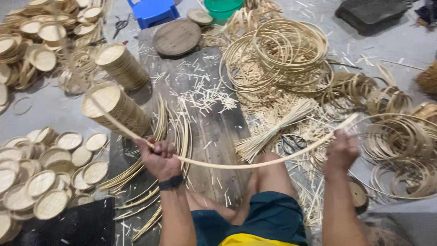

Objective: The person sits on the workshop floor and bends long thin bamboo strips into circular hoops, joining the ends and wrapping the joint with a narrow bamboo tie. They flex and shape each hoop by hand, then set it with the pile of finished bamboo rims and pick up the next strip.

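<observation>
Along the left edge of the frame, from upper left to lower left, small round woven trays [50, 182] lie in loose heaps on the grey floor [45, 109], apparently set out of the way of the working space. Just right of them, two stacks of round woven discs [119, 109] lie tipped on their sides at the edge of a dark wooden board [214, 123], close to hand. Curved bamboo strips [159, 132] rest in a bundle along the board's left side, bowed alike, so they nest against one another. In the lower middle the left hand [158, 157], with a dark band at the wrist, is closed in a fist around a long pale bamboo strip [236, 165], which runs on past the fist toward the upper left. From there the strip sags in a shallow arc over the bare knee and rises to the right hand [340, 152], whose fingers are curled round its other end; gripping it at two points looks to be what keeps it bent. Beyond the knee lies a tied sheaf of thin splints [273, 130], amid shavings scattered over the board. In the upper and right parts of the frame, coiled bamboo hoops [287, 50] are piled in overlapping rings.
</observation>
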`<state>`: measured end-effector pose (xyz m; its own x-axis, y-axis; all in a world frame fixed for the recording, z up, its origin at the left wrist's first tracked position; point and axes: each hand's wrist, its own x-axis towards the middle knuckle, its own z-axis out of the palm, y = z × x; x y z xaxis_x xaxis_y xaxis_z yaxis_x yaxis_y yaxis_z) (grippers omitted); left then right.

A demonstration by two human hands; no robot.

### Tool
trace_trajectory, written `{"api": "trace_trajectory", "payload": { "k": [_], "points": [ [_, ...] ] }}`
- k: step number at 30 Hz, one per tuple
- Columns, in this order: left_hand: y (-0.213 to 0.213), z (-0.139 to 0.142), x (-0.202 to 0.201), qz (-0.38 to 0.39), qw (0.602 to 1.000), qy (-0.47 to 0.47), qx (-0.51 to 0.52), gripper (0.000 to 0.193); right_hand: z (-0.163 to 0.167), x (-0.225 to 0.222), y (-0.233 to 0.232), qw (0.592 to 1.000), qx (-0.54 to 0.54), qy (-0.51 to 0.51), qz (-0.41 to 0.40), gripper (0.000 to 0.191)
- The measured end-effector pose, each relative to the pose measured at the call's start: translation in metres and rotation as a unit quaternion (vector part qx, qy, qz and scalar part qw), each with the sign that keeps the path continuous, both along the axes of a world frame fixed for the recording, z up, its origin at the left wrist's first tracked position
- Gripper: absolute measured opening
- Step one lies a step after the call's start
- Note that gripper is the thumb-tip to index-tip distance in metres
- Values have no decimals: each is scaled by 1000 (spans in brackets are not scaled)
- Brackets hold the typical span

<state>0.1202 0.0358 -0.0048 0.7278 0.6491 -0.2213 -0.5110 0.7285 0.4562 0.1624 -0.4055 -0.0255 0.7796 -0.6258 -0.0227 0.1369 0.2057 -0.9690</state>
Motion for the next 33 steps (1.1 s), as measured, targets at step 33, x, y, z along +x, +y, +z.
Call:
{"api": "trace_trajectory", "payload": {
  "k": [33],
  "points": [
    [162, 49, -91, -256, 926, -176, 213, 30, 58, 108, -61, 930, -223, -92, 278, 20]
  ]
}}
